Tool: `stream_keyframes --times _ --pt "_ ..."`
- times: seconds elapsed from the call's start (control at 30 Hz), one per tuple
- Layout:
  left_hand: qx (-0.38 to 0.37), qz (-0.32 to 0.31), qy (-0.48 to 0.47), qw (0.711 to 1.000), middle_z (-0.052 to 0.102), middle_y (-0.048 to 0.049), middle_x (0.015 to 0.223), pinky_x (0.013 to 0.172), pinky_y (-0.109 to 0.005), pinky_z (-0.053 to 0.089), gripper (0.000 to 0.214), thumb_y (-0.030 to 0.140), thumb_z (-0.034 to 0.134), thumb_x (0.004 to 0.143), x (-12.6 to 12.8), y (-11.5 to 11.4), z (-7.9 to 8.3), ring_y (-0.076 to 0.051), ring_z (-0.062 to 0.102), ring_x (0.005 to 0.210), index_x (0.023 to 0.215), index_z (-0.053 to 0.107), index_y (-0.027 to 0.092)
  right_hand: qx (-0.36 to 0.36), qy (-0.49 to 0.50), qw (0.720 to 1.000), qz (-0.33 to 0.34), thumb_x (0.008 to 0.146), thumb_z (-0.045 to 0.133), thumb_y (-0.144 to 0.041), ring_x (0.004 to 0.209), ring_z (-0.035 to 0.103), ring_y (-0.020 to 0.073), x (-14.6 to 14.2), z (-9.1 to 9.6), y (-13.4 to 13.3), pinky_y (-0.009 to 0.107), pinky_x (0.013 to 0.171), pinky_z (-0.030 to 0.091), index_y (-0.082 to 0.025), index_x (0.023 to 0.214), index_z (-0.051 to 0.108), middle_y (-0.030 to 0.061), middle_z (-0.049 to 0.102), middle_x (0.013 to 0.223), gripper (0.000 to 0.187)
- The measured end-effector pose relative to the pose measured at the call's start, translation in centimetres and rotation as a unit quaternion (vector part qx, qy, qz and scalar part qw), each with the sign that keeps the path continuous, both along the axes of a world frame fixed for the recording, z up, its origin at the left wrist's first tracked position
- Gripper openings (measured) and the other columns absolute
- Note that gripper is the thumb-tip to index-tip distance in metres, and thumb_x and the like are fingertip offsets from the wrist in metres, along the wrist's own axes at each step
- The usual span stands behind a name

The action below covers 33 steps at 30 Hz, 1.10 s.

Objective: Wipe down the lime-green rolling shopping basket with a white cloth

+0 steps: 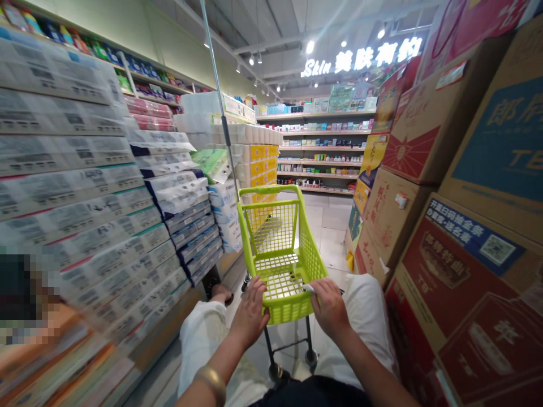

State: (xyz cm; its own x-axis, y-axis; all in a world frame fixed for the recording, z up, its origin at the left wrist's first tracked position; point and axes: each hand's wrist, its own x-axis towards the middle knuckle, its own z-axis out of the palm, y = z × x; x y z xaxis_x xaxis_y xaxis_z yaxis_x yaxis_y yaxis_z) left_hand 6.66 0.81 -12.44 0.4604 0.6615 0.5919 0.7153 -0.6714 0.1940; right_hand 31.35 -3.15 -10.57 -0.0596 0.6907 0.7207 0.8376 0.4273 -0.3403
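Note:
A lime-green shopping cart [292,314] stands right in front of me, and its basket shows a bare grid floor. My left hand [252,308] is closed over the near left corner of the basket's rim, fingers over the edge. At the near right corner, my right hand [328,305] grips the same rim. A small white thing, perhaps a slip of paper [309,288], sticks out by the right fingertips; I cannot make out what it is. The cart's handle [271,191] is at its far end. A thin metal pole [217,79] rises at the cart's left side.
Stacked packs of paper goods [85,169] line the left side closely. On the right, piled cardboard boxes [458,271] rise above the cart. A tiled aisle [326,226] runs ahead to shelves [322,148] of small packages. A sandalled foot [223,293] shows at lower left.

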Motion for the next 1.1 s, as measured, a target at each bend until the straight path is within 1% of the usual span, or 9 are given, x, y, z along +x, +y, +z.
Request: stream_keyframes --times 0.1,0.23,0.37,0.47,0.53,0.7,0.87,1.0,1.1 --pt "0.0 -0.002 -0.003 1.0 0.05 -0.0147 0.127 0.106 -0.054 0.042 0.054 0.009 0.047 0.07 0.1 0.2 0.1 -0.031 0.032 0.138 0.123 0.04 0.016 0.01 0.016 1.0 -0.012 0.087 0.044 -0.012 0.096 0.052 0.023 -3.0 -0.3 0.0 0.04 0.093 0.037 -0.021 0.097 0.063 0.0062 0.063 0.093 0.023" --pt "-0.007 -0.001 0.0 1.0 0.051 -0.0133 0.126 0.105 -0.054 0.044 0.053 0.008 0.047 0.07 -0.6 0.8 0.6 -0.031 0.035 0.137 0.122 0.042 0.018 -0.008 -0.012 0.999 0.045 0.086 0.047 -0.011 0.095 0.053 0.0212 -6.1 0.0 0.3 0.037 0.091 0.039 -0.023 0.101 0.063 0.0049 0.065 0.094 0.025" --pt "-0.016 -0.012 0.02 1.0 0.051 -0.0125 0.127 0.106 -0.052 0.043 0.052 0.01 0.049 0.071 -1.4 1.5 1.2 -0.03 0.036 0.136 0.121 0.042 0.019 -0.011 -0.038 0.998 0.042 0.089 0.046 -0.016 0.091 0.055 0.0207 -3.2 0.4 1.0 0.035 0.088 0.04 -0.023 0.099 0.064 0.0049 0.066 0.092 0.022" --pt "-0.022 -0.015 0.025 0.999 0.051 -0.0126 0.128 0.108 -0.051 0.042 0.051 0.01 0.049 0.072 -1.6 1.9 1.4 -0.029 0.035 0.137 0.122 0.042 0.019 -0.003 -0.044 0.999 0.026 0.092 0.044 -0.017 0.092 0.054 0.0207 -0.1 0.2 1.4 0.036 0.092 0.04 -0.022 0.099 0.064 0.0049 0.065 0.091 0.022" --pt "-0.022 -0.017 0.027 0.999 0.05 -0.0124 0.129 0.109 -0.05 0.041 0.05 0.011 0.049 0.072 -1.5 1.9 1.4 -0.029 0.034 0.137 0.121 0.042 0.019 0.002 -0.041 0.999 0.014 0.092 0.044 -0.017 0.093 0.054 0.0207 0.6 -0.1 1.5 0.038 0.096 0.039 -0.022 0.099 0.063 0.0048 0.064 0.091 0.022" --pt "-0.014 -0.009 0.033 0.999 0.052 -0.0121 0.128 0.108 -0.049 0.041 0.048 0.011 0.049 0.073 -2.4 2.0 1.4 -0.028 0.036 0.136 0.119 0.044 0.018 0.01 -0.011 1.0 -0.018 0.09 0.044 -0.014 0.096 0.053 0.0215 -1.6 -0.7 0.7 0.042 0.103 0.035 -0.021 0.098 0.061 0.0048 0.063 0.092 0.021" --pt "0.009 0.025 0.053 0.998 0.051 -0.0119 0.134 0.11 -0.053 0.037 0.05 0.009 0.047 0.07 -5.8 2.3 1.8 -0.03 0.032 0.139 0.119 0.047 0.018 0.013 0.001 0.999 0.044 0.089 0.042 -0.01 0.095 0.055 0.0214 -4.9 -0.4 -0.7 0.044 0.099 0.039 -0.023 0.106 0.06 0.0051 0.063 0.095 0.028" --pt "0.043 0.09 0.056 0.993 0.043 -0.0142 0.143 0.11 -0.061 0.03 0.072 0.001 0.042 0.062 -5.7 0.6 1.7 -0.033 0.023 0.142 0.132 0.041 0.016 0.029 0.001 0.994 0.101 0.089 0.041 -0.009 0.096 0.057 0.021 -7.3 0.0 -1.7 0.042 0.097 0.042 -0.023 0.115 0.058 0.0061 0.065 0.098 0.033" --pt "0.028 0.055 0.047 0.997 0.043 -0.0123 0.144 0.111 -0.057 0.03 0.086 0.001 0.042 0.06 -2.7 -2.1 1.0 -0.03 0.028 0.141 0.143 0.028 0.017 0.043 0.005 0.989 0.14 0.091 0.04 -0.01 0.099 0.058 0.0201 -8.4 0.3 -2.3 0.04 0.096 0.043 -0.023 0.117 0.057 0.0066 0.066 0.102 0.034"
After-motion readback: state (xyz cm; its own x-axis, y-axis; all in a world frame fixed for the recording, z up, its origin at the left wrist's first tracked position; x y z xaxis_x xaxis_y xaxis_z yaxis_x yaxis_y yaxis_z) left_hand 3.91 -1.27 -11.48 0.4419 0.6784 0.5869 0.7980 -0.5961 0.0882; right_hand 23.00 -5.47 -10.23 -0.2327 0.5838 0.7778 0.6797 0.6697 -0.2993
